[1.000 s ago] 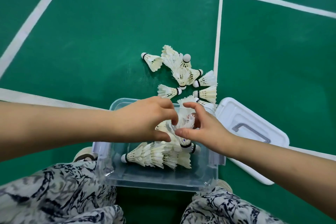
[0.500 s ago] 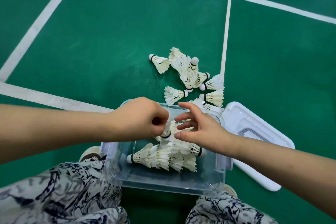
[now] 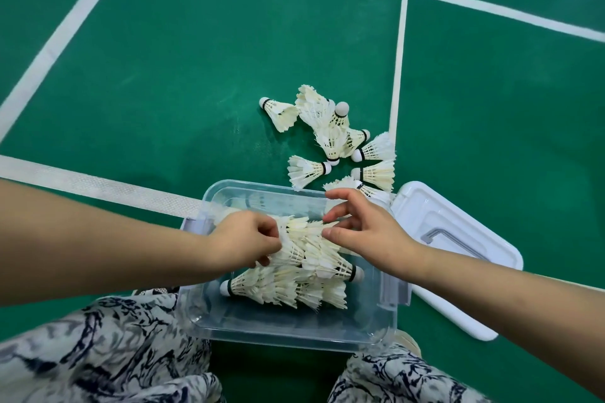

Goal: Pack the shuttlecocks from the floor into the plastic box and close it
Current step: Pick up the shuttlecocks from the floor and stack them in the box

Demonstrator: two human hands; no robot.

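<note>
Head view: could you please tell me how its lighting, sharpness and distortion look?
Head view: soft, even light, only faint shadows under the floor shuttlecocks, which are sharp; head view, bottom edge: patterned trousers blurred; head view: wide-angle lens slightly bows the white court lines; mild glare on the plastic box wall.

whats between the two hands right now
Head view: only the feathers of the white shuttlecocks piled in the clear plastic box lie between the left hand and the right hand.
</note>
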